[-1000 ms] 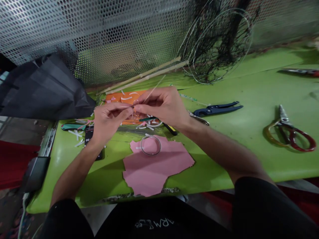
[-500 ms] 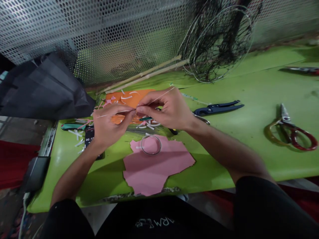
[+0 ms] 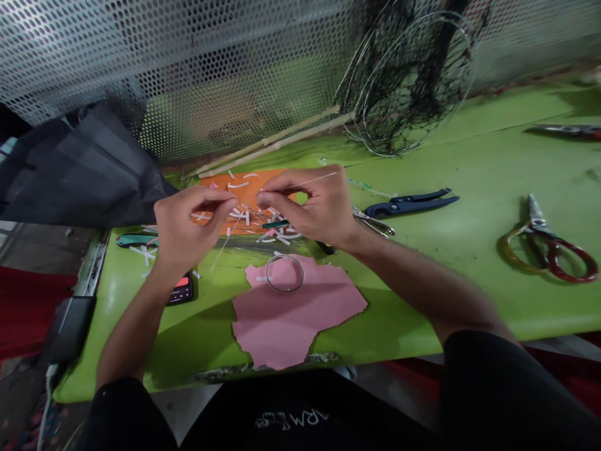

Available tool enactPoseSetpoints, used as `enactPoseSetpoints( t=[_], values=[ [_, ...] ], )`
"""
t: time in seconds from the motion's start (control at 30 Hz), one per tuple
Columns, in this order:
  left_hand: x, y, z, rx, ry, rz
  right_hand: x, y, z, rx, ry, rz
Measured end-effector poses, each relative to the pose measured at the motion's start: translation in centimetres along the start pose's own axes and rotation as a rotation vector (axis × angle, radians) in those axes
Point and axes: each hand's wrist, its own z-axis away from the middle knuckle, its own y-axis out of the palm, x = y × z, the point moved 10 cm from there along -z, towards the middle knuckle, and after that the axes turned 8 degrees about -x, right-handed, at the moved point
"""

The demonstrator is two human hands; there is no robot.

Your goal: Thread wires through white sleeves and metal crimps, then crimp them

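In the head view, the right hand (image 3: pixel 319 203), fingertips closed, pinches a strand (image 3: pixel 313 181) running across it, the left hand (image 3: pixel 185 224) appears pinched, contents undeterminable, and a slack grip could lose the strand among scraps (image 3: pixel 241 215).

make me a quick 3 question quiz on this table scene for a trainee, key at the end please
1. Short answer: what does the right hand pinch between thumb and forefinger?

2. True or false: the left hand is touching the other hand.

3. Multiple choice: what colour is the sheet that the thin round ring lies on?
a) orange
b) pink
c) white

Key
1: a thin pale strand.
2: false, a gap shows between the two.
3: b.
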Motion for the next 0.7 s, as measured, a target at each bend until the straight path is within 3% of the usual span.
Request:
enactPoseSetpoints(
  t=[0.1, 0.17, 0.3, 0.43, 0.7],
  values=[
    [3.0, 2.4, 0.4, 0.194, -0.370, 0.371, 0.5, -0.2, 0.0, -0.001, -0.079, 0.053],
    [4.1, 4.1, 1.3, 0.276, -0.545, 0.523, 1.0, -0.1, 0.2, 0.005, -0.166, 0.078],
    [4.9, 5.4, 2.4, 0.242, -0.702, 0.620, 2.4, 0.3, 1.0, 0.012, -0.387, 0.125],
    [4.4, 5.3, 2.6, 0.183, -0.707, 0.625, 3.2, 0.6, 1.8, 0.029, -0.538, 0.235],
    [2.6, 4.3, 1.6, 0.172, -0.434, 0.507, 3.8, 1.1, 2.0, 0.108, -0.612, 0.384]
  ],
)
